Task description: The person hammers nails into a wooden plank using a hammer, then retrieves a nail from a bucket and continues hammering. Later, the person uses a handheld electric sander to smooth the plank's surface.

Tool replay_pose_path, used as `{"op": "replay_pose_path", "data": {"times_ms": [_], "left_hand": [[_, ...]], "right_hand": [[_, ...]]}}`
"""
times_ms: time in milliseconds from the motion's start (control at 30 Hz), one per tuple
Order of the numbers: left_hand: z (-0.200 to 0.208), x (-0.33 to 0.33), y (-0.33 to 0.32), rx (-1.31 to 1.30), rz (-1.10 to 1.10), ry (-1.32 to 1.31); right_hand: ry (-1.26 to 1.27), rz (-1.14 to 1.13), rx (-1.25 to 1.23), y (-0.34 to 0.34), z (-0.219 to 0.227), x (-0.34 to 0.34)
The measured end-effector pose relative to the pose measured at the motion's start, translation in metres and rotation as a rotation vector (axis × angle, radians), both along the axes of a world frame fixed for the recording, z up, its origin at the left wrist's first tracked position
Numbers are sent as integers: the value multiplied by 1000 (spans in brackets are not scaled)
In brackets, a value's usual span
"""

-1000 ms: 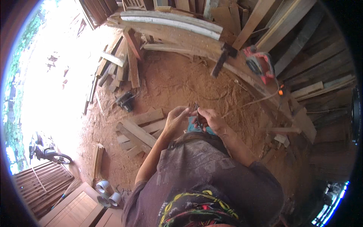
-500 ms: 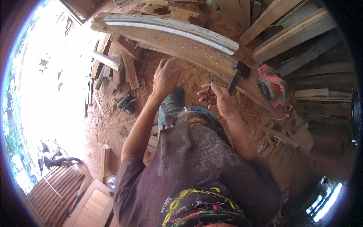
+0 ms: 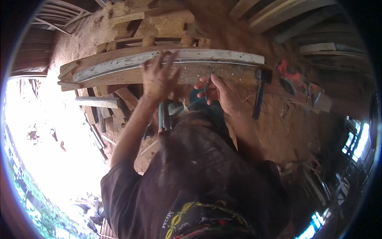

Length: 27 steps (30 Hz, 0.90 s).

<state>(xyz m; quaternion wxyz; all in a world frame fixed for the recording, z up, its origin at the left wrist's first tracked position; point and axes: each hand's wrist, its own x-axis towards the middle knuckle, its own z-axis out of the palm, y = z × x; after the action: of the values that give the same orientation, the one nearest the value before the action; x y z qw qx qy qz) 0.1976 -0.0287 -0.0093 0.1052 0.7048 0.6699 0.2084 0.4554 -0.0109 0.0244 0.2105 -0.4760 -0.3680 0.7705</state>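
I am looking at a white-faced wooden strip (image 3: 223, 55) lying across the upper middle of the frame on a wider timber plank (image 3: 240, 73), its long axis running left to right and bowing in the fisheye. It is lying beyond both hands, with the left hand (image 3: 158, 81) seeming nearer: fingers spreading, empty, overlapping the strip's lower edge, though I cannot tell whether they are touching. The right hand (image 3: 222, 93), right of centre, is pinching a slim dark tool (image 3: 207, 85) upright-looking between thumb and curling fingers.
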Motion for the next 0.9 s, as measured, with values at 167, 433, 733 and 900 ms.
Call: {"op": "replay_pose_path", "data": {"times_ms": [167,433,733,900], "left_hand": [[-9,-70,13,59,53,63],[-25,-83,13,-121,36,90],[-23,-81,15,-120,43,77],[-22,-80,15,-83,37,83]], "right_hand": [[36,-55,-119,19,-13,-30],[105,-67,-200,30,-22,-33],[59,-104,-172,28,-24,-43],[15,-148,-209,29,-18,-49]]}}
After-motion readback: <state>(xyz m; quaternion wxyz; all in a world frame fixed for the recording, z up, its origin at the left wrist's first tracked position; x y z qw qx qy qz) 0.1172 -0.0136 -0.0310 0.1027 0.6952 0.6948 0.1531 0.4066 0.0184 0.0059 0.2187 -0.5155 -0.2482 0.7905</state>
